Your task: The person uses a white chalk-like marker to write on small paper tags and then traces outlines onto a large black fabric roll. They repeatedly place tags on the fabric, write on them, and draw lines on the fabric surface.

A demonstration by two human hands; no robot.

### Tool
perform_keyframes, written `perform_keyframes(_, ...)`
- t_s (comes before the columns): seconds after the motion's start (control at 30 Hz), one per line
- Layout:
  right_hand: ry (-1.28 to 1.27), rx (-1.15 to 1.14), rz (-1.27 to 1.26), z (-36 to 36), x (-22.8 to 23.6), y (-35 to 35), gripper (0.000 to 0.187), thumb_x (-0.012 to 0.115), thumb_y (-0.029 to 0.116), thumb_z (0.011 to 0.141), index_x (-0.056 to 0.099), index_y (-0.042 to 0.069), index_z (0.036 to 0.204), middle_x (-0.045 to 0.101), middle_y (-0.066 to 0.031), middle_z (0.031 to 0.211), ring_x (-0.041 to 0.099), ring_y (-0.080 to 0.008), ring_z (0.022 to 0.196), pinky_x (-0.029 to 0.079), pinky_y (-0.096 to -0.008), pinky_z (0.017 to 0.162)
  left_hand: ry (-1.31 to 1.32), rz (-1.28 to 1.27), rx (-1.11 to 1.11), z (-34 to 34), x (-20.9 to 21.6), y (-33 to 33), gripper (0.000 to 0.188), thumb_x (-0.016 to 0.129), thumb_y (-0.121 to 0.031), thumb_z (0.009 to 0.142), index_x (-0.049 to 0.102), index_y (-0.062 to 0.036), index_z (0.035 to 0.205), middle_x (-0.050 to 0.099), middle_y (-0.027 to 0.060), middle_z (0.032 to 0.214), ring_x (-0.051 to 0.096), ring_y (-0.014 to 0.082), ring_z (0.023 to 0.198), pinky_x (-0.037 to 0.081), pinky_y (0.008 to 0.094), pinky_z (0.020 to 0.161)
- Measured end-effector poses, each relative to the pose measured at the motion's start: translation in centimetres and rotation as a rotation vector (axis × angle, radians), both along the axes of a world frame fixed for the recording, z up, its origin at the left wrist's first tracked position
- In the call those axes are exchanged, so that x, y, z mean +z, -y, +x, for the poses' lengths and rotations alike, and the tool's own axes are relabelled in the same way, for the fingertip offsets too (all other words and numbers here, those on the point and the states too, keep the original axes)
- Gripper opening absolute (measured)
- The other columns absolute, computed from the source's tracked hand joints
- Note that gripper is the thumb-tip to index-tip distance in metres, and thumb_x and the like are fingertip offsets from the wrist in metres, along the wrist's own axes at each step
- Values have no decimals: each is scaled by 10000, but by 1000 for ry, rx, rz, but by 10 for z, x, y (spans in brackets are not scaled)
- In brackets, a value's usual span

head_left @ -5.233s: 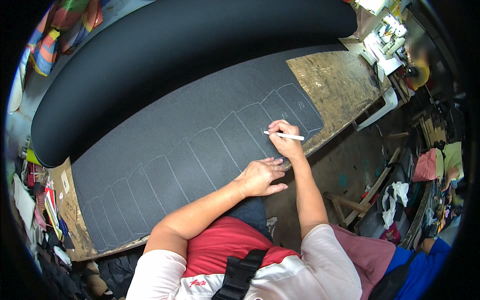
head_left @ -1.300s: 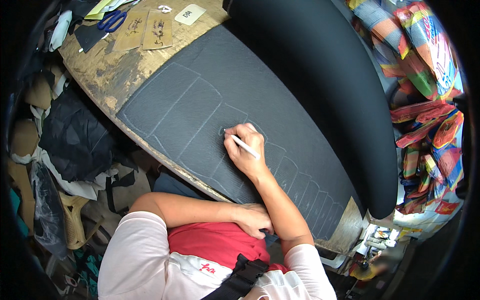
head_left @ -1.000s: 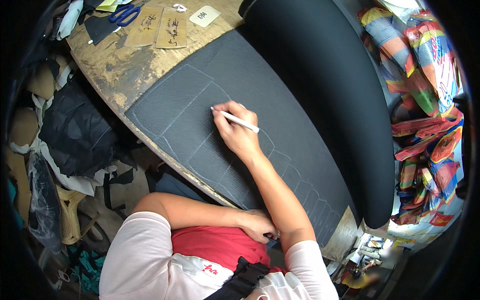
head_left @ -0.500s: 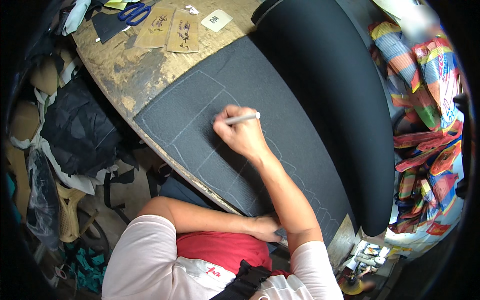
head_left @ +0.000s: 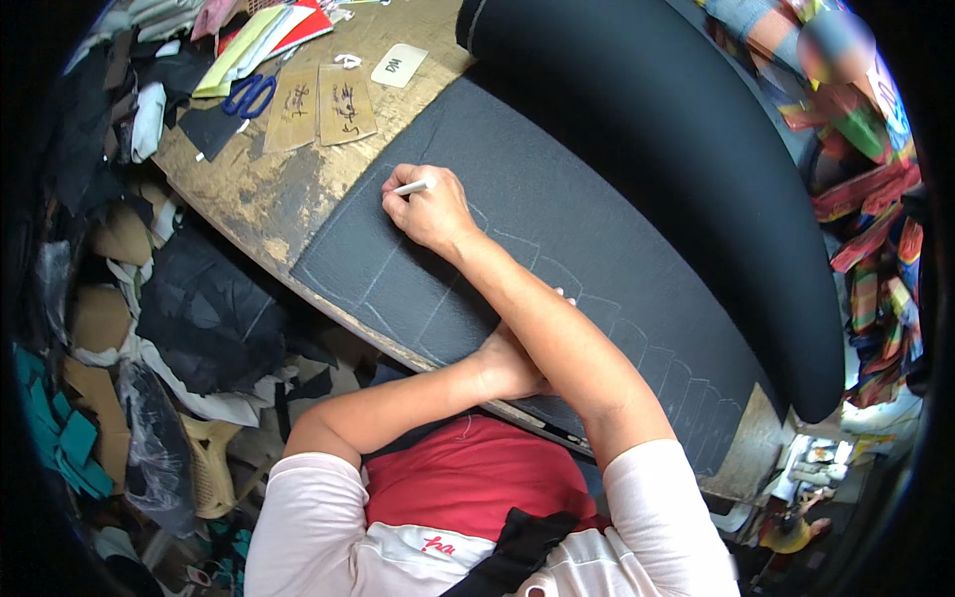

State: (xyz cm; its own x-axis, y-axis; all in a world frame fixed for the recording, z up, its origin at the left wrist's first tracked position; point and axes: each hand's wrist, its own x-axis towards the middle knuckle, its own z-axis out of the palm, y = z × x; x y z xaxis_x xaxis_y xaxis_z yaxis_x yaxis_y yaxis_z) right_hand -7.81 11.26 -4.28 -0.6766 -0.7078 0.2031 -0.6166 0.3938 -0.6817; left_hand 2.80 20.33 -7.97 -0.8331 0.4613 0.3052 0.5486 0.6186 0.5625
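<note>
My right hand grips a white pen near the far left corner of a black textured sheet, which lies flat on the worktable. Pale outlines of several pieces run across the sheet, from large shapes at the left to narrow ones at the right. Crossing beneath my right forearm, my left hand rests on the sheet by the near table edge. Its fingertips show past the forearm, stretched out, and it holds nothing visible; the forearm hides its middle.
A thick black roll of material lies along the sheet's far side. Brown card templates, a pale card and blue-handled scissors sit on the worn tabletop. Dark scraps fill the left side. Another person is at lower right.
My right hand has moved with the pen toward the sheet's far left corner. My left hand has slid from the table edge onto the sheet. The view has shifted.
</note>
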Motion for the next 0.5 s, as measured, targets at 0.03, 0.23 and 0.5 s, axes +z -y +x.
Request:
perform_keyframes(0.03,-31,11,-24,2,-1,-1,121,617,131,719,666,34,773,648,-164,713,639,-311,742,510,-405,712,-16,19,-1,-2,-7,2,590,443,-463,899,430,-77,1345,260,308,1438,221,437,1363,191,562,1092)
perform_keyframes(0.23,136,59,30,4,-9,-12,130,617,147,704,663,44,768,651,-173,758,612,-331,847,500,-425,788,-60,-21,96,6,-23,-4,617,434,-509,876,423,-141,1372,215,271,1478,183,439,1377,138,667,1043)
perform_keyframes(0.5,51,-2,57,7,-3,-16,124,635,117,710,681,23,777,659,-197,795,639,-376,798,517,-427,752,-69,-219,86,6,-14,0,662,445,-587,843,424,-200,1379,227,234,1489,169,422,1386,72,757,976)
